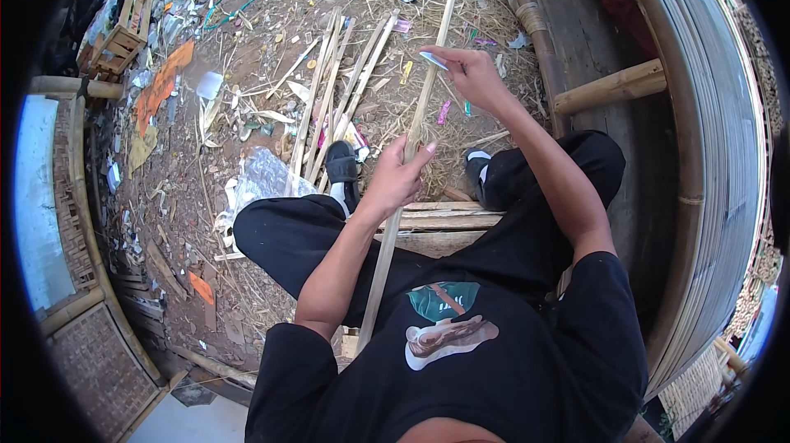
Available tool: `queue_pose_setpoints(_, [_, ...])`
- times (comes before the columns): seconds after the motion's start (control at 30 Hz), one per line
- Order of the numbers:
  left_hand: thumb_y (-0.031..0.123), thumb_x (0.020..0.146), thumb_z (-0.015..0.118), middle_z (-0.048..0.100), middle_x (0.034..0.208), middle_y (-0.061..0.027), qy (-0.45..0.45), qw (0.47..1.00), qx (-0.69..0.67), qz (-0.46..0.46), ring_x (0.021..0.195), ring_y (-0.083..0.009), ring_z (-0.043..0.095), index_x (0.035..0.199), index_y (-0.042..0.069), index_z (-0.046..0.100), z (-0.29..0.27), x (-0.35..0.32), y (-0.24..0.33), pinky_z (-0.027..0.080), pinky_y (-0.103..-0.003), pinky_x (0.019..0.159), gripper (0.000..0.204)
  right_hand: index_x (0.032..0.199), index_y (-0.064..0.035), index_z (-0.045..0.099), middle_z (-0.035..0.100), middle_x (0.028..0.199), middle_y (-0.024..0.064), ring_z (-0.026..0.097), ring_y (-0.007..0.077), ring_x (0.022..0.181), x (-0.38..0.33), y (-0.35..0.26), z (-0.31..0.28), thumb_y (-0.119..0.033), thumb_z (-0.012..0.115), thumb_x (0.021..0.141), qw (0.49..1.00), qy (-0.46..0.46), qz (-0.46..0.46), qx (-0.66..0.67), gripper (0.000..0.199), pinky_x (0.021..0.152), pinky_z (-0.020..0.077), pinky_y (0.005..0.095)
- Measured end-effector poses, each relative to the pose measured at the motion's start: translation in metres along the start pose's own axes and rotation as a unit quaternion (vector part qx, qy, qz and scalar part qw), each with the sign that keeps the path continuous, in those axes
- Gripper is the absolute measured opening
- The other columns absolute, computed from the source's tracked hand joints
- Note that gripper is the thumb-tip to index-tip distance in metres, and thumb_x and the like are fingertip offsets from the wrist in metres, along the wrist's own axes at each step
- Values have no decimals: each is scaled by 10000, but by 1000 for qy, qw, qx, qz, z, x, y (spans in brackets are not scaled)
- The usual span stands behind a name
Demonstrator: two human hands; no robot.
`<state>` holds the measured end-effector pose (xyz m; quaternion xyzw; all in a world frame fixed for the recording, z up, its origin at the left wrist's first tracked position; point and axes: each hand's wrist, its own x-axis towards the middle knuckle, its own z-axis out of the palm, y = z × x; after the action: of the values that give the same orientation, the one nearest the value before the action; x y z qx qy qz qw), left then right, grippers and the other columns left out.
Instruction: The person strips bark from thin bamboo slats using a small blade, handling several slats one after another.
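1. Work in hand: one long, straw-coloured, narrow bamboo-like strip (425, 97); it slants from the upper edge of the view, past both hands, down between the person's knees towards the black shirt; whether its lower end touches the shirt, I cannot tell.
2. Left hand (393, 183): closed around the strip at mid-length, thumb lying along the upper side; no gap between palm and strip is visible.
3. Right hand (469, 76): farther up the strip, fingers curled narrow about a small, thin, pale-bluish blade (434, 61); the blade lies across the strip, apparently in contact; its handle is hidden in the grip.
4. Surroundings: several loose, pale, split strips (311, 114) lie on the littered brown earth, just beyond the black open-toed sandal (341, 165) on the left foot; a crumpled, clear plastic sheet (265, 178) lies beside them.
5. Step, as judged: trimming or shaving the strip's surface, partway through; the finish of the worked face is too small to assess.
6. Next move, as judged: calls for a firm left grip, a shallow, even blade angle, and a stroke kept clear of the left thumb; too steep a bite could split the strip.
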<state>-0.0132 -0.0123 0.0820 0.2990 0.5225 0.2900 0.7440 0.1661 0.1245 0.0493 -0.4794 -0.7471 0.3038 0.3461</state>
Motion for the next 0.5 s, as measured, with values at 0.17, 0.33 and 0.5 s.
queue_pose_setpoints(0.17, [260,993,550,311,511,83,22,999,34,21,338,-25,257,998,123,471,4,1,2,166,-223,315,159,1224,-194,661,678,762,160,527,95,580,-3,10,11,11,505,895,997,66,-39,20,418,594,462,285])
queue_pose_setpoints(0.33, [293,989,540,456,576,-6,74,973,188,115,474,-99,426,985,28,527,-12,15,-23,354,-305,450,265,1217,-199,665,672,765,173,520,101,556,-8,10,13,6,490,904,1000,-1,4,2,414,584,456,285])
queue_pose_setpoints(0.5, [285,990,527,466,614,-55,82,962,230,124,568,-136,419,914,5,507,-11,16,-21,375,-337,546,291,1216,-200,666,672,754,168,464,72,526,4,11,0,17,499,896,997,78,-11,14,421,531,405,257])
